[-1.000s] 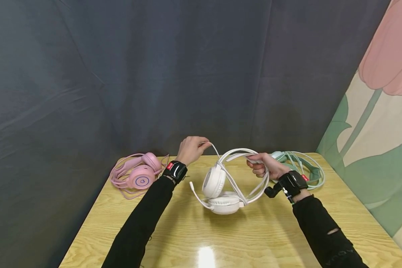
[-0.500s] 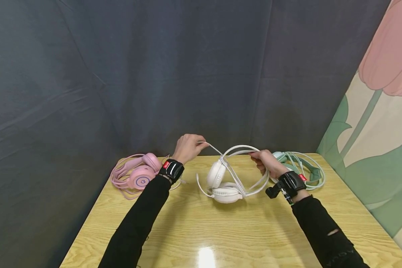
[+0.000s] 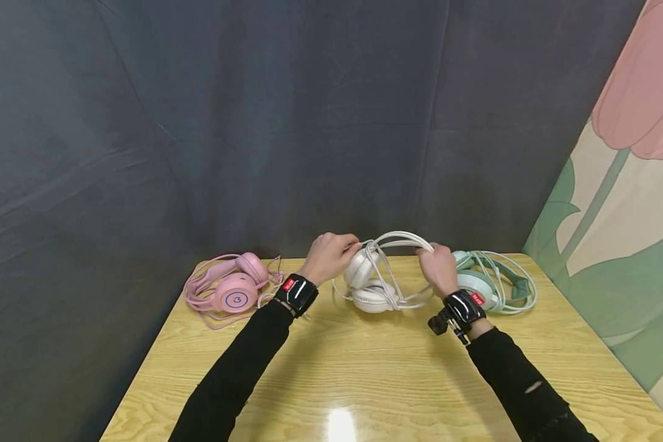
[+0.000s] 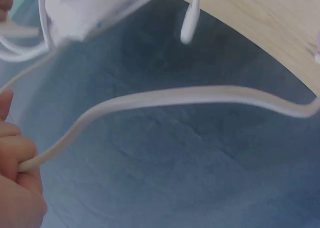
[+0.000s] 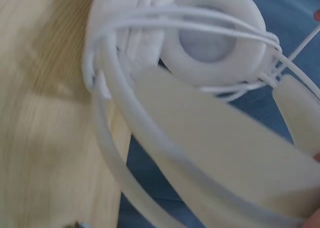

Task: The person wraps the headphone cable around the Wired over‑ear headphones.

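A white headset with its cable wound around it hangs over the back of the table, between both hands. My right hand grips its headband on the right side. With curled fingers, my left hand holds the white cable near the left ear cup. In the left wrist view the cable runs out of the fist, and the microphone tip shows above it. The right wrist view shows an ear cushion crossed by several cable strands.
To the left lies a pink headset with its cable coiled about it. A green and white headset lies at the right, close to my right hand. A dark curtain hangs behind the wooden table.
The white headset has moved back and slightly up, towards the curtain. My left hand first drew the cable out leftwards, then came in close to the headset. The right wrist has turned.
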`<state>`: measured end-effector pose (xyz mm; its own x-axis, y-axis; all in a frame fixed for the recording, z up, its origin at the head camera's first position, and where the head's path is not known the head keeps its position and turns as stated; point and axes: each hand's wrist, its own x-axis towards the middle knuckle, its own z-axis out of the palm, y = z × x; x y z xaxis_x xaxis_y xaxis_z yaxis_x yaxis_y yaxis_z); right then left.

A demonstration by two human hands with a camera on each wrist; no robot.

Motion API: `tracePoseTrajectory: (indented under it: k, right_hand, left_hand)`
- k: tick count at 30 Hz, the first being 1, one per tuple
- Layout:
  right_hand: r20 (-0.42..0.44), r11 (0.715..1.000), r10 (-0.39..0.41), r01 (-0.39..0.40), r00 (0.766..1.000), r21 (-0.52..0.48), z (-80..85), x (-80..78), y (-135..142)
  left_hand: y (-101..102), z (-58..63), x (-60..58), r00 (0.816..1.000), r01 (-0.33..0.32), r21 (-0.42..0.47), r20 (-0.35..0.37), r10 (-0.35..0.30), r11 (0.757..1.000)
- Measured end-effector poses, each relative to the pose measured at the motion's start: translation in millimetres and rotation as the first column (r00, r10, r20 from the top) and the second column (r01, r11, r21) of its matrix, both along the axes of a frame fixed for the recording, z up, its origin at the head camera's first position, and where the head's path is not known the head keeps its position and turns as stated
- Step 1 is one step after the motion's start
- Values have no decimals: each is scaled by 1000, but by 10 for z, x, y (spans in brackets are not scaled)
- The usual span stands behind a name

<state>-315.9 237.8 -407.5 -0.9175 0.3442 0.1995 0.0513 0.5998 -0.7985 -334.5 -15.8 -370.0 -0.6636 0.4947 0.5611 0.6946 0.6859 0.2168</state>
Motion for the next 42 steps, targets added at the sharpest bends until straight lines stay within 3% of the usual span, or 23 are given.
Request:
tracePoseTrajectory:
  k: [5,10,21,28,30,32,38,42]
  right_hand:
    - [-14,986,-81,78,997,-147,-31,-28,2]
    - [-34,968,-135,125,990,-217,-52,-46,-14]
    - [-52,891,-193,153,980,-427,-126,-75,25]
    - [-58,892,-175,133,983,-432,-156,-77,-4]
    - [-52,874,-176,132,983,-467,-154,-80,-9]
    - [-50,833,-173,119,984,-541,-154,-90,-10]
    - [-67,608,-123,22,990,-793,-139,-114,22]
    - [-40,502,-104,18,994,-865,-117,-115,41]
  left_hand:
    - [115,-111,78,998,31,-56,-45,-34,998]
    - [178,-243,110,994,56,-83,-84,-63,995]
    - [221,-447,232,996,49,-54,-73,-53,997]
    - [206,-550,297,997,40,31,-72,-38,999]
    - [207,-571,315,996,43,36,-79,-41,998]
    - [208,-596,330,996,40,37,-87,-37,999]
    - [215,-686,399,997,40,49,-68,-36,998]
    - [219,-754,450,997,60,59,-50,-57,996]
